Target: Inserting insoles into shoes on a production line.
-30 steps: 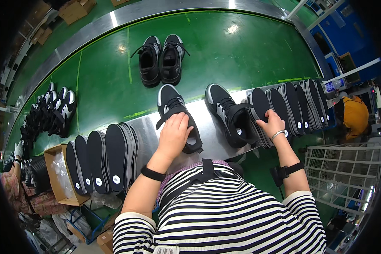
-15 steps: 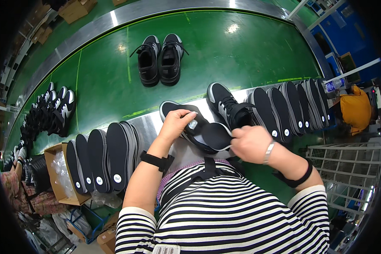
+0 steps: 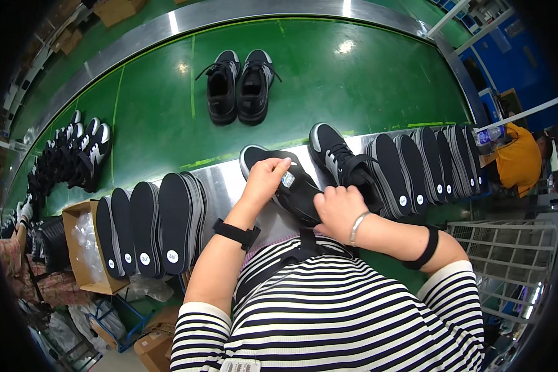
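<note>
Meanwhile both hands, left hand (image 3: 263, 180) and right hand (image 3: 338, 211), clamp a black insole (image 3: 297, 186) bearing a small pale label (image 3: 287, 179).

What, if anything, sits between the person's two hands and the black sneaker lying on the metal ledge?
Nothing visible does. The left hand rests on the black sneaker with grey toe cap, over its dark insole, and the right hand grips its heel end. A second black lace-up sneaker lies just beside the right hand, not between.
</note>
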A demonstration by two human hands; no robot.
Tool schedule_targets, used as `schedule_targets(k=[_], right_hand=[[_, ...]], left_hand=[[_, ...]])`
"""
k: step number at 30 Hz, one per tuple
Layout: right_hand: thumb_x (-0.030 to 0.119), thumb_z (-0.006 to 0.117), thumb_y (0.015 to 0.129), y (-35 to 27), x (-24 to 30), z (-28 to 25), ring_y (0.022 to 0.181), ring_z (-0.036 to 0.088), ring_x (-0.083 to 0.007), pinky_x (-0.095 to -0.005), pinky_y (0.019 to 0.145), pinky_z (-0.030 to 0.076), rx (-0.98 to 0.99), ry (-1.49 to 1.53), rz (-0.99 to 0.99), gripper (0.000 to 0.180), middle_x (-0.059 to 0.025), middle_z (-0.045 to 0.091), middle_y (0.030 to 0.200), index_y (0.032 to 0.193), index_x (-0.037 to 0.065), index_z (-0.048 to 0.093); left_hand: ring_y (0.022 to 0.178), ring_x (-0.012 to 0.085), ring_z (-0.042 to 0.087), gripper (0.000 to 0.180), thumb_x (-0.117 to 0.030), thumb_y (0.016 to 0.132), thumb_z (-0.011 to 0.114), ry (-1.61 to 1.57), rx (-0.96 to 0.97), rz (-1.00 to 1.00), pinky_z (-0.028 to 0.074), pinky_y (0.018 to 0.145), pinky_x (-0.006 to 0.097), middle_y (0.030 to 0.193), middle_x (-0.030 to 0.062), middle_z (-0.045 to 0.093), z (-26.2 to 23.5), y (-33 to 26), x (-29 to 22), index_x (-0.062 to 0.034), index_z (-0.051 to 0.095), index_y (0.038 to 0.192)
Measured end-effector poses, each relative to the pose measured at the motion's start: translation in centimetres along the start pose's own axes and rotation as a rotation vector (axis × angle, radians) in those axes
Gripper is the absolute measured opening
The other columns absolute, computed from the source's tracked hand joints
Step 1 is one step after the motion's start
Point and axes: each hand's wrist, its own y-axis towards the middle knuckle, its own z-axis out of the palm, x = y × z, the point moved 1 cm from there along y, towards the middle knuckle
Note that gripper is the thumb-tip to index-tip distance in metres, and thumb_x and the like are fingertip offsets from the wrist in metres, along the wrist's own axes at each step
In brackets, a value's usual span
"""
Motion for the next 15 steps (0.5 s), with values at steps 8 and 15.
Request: schedule_targets(k=[8,15], right_hand=[[0.014,0.054,0.07,2.0,0.0,0.1,0.075,0.058,-0.023,-0.0349,0.064,0.046,-0.125,0.013,-0.215,0.012,-0.0092,0.059,0.078,0.077,0.006,0.061],[0.009,0.054,0.069,8.0,0.7,2.0,0.085,0.061,-0.0255,-0.0347,0.07,0.048,0.386,0.154,-0.139,0.019,-0.0152,0.062,0.087,0.084,0.003,0.064]], left_hand=[[0.057,0.0032,0.043,0.03,-0.028,0.084,0.054,-0.01,0.002,-0.026,0.035,0.052,0.02,0.064,-0.0044,0.053,0.4,0.1,-0.3,0.0,0.063,0.08],[0.059,0.0035,0.044,0.027,-0.027,0.084,0.055,-0.136,-0.008,-0.05,0.036,0.053,0.02,0.065,-0.004,0.054,1.1,0.3,0.1,-0.0009,0.062,0.079]])
